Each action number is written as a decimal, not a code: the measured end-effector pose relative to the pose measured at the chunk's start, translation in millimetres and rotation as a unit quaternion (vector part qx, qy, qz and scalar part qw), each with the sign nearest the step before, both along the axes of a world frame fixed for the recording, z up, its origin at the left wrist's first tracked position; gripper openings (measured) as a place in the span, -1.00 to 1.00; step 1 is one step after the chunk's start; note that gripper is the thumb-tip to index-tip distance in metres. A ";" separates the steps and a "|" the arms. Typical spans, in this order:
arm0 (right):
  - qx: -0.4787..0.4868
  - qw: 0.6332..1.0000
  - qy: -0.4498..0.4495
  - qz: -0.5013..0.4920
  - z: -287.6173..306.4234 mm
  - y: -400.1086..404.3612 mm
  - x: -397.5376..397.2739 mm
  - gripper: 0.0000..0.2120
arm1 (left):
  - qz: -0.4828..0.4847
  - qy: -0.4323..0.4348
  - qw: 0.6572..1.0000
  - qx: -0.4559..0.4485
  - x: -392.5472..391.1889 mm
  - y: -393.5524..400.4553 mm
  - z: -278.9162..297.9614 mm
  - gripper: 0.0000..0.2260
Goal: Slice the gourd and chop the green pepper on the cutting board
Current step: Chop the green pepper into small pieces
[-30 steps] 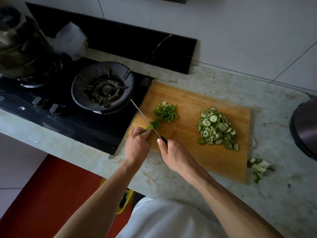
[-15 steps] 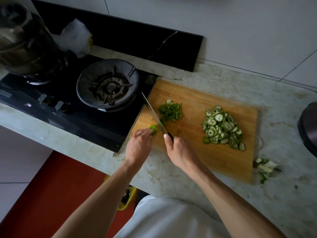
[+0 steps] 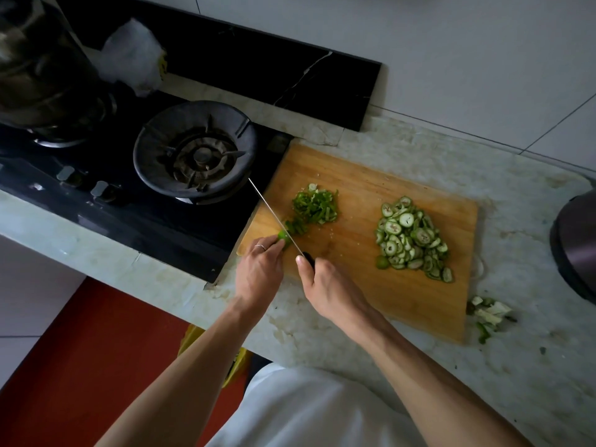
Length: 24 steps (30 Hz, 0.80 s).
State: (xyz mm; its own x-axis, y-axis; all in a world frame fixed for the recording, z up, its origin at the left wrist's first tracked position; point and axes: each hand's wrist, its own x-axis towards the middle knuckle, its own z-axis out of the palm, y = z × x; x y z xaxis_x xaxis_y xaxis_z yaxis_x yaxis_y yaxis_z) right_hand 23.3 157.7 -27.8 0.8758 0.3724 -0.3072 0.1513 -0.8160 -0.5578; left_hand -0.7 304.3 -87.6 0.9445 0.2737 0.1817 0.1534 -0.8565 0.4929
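The right hand [image 3: 325, 279] grips the knife [image 3: 274, 214] by its dark handle, blade edge-on and running from the board's near left corner out over the hob's right edge. The left hand [image 3: 259, 269] pinches the last stub of pepper [image 3: 283, 236] at the left edge of the board [image 3: 371, 175], fingertips curled just beside the blade. Half a second ago the knife was tilted up off the wood with its tip higher; now it lies lower and flatter across the stub, so another cut has come down. The stub looks shorter than it did a second ago, and a few fresh strips trail from it toward the chopped pile [image 3: 314, 206] near the middle left of the board.

The gourd slices [image 3: 411, 238] sit heaped toward the right edge, as they were before, so that half of the task looks finished. Trimmings [image 3: 488, 312] lie on the counter [image 3: 516, 221] off the board's near right corner.

My judgement is that only one or two cuts remain on the pepper. With so little left to hold, the fingertips are very near the edge, and the stub could slip or roll under the blade
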 end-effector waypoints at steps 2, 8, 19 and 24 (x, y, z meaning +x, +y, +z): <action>0.001 1.000 -0.010 -0.008 -3.5 7.1 2.2 -0.49 | 0.005 0.002 1.000 0.000 0.0 0.5 -2.5 -0.79; 0.017 0.999 0.005 -0.040 -7.8 13.0 7.6 -0.50 | 0.007 0.003 1.000 -0.008 0.5 -1.6 2.8 -0.81; -0.008 1.000 -0.011 0.006 -2.3 4.9 -2.9 -0.49 | 0.014 0.006 1.000 -0.013 0.7 -2.8 1.4 -0.80; -0.002 1.000 -0.019 -0.019 -7.6 28.5 8.1 -0.46 | 0.009 0.002 1.000 -0.010 -0.9 -2.9 3.7 -0.84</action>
